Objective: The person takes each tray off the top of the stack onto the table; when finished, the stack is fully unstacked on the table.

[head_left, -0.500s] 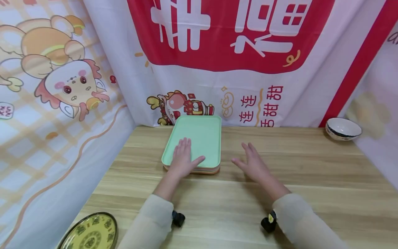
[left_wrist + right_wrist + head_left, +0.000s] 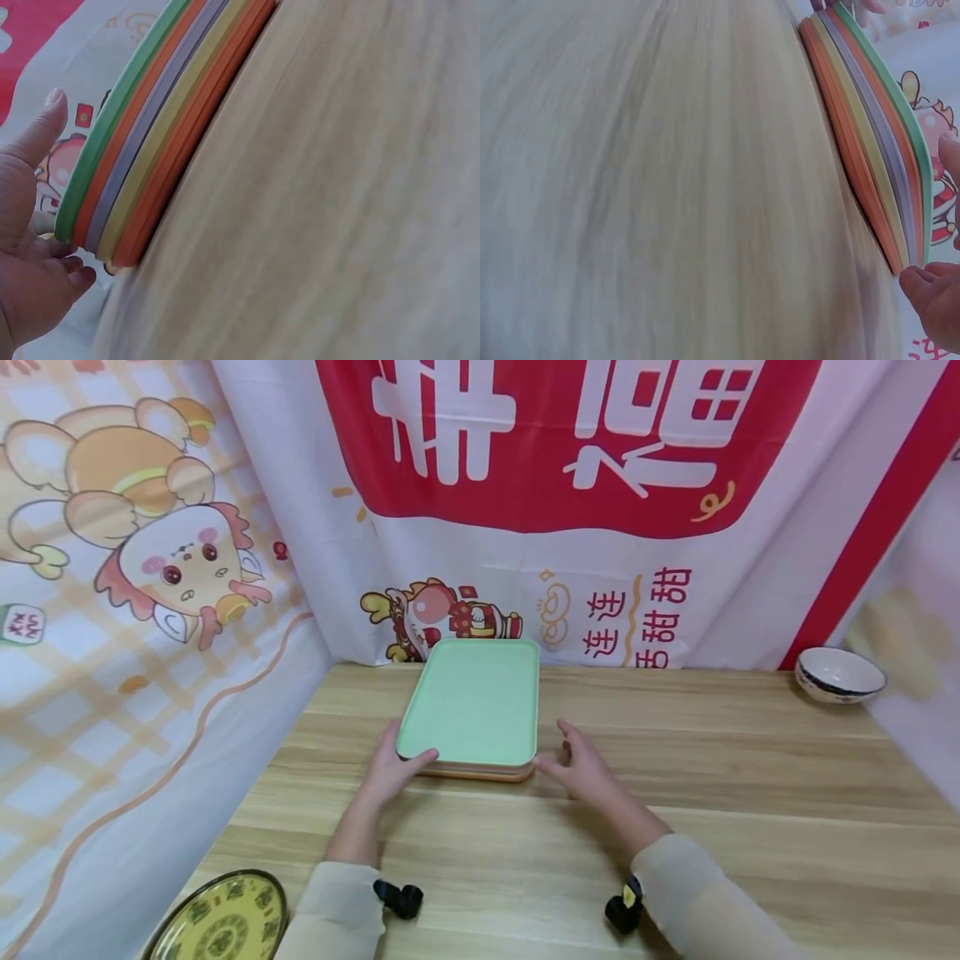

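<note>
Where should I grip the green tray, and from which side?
Probably take the green tray by its raised rim at the two near corners, one hand from each side: it lies flat on the other trays, rim exposed. The left hand and right hand are already at those corners.

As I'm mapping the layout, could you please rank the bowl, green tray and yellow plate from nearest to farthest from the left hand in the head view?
1. Green tray, beside the left hand.
2. Yellow plate, lower left.
3. Bowl, far right.

trays (image 2: 480,702): smooth matt plastic | tabletop (image 2: 517,860): wood-grained, smooth | bowl (image 2: 840,673): glossy | backdrop (image 2: 540,493): creased cloth | sleeves (image 2: 333,906): matt cloth
</note>
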Demonstrator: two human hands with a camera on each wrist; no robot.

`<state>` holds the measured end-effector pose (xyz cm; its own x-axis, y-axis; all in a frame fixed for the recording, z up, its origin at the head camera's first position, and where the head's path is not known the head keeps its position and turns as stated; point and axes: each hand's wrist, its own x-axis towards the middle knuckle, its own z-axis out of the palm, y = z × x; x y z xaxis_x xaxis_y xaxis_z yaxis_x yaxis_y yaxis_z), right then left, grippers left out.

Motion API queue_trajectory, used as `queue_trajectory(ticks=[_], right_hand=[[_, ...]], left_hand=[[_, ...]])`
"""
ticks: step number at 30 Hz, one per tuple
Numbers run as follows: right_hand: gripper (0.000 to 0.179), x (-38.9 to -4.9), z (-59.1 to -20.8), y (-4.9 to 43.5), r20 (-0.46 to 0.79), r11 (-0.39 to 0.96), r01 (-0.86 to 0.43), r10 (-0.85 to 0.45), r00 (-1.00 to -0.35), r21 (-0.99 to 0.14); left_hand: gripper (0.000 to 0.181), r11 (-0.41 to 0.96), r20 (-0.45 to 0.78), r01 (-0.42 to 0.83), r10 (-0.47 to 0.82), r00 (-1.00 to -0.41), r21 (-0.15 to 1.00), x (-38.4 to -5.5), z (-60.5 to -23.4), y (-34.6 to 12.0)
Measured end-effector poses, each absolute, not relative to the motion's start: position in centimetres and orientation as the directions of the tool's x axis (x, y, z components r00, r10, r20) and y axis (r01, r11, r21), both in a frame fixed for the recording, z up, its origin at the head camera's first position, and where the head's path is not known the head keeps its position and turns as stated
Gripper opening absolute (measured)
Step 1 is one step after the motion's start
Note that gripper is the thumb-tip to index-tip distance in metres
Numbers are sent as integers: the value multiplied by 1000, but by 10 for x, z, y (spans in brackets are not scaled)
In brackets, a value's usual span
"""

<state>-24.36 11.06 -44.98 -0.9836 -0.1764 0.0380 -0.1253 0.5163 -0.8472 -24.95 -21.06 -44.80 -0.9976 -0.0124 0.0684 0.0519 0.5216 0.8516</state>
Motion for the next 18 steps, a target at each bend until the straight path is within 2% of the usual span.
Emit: queue_trajectory(ticks=[10, 18], right_hand=[[89, -247, -462, 85, 16, 401, -108, -228, -974, -909], [87, -250, -465, 79, 28, 426, -100, -173, -985, -899]], left_hand=[[93, 281, 46, 44, -1, -999, 959, -250, -466, -220], [81, 163, -8, -16, -50, -999, 986, -254, -472, -223]])
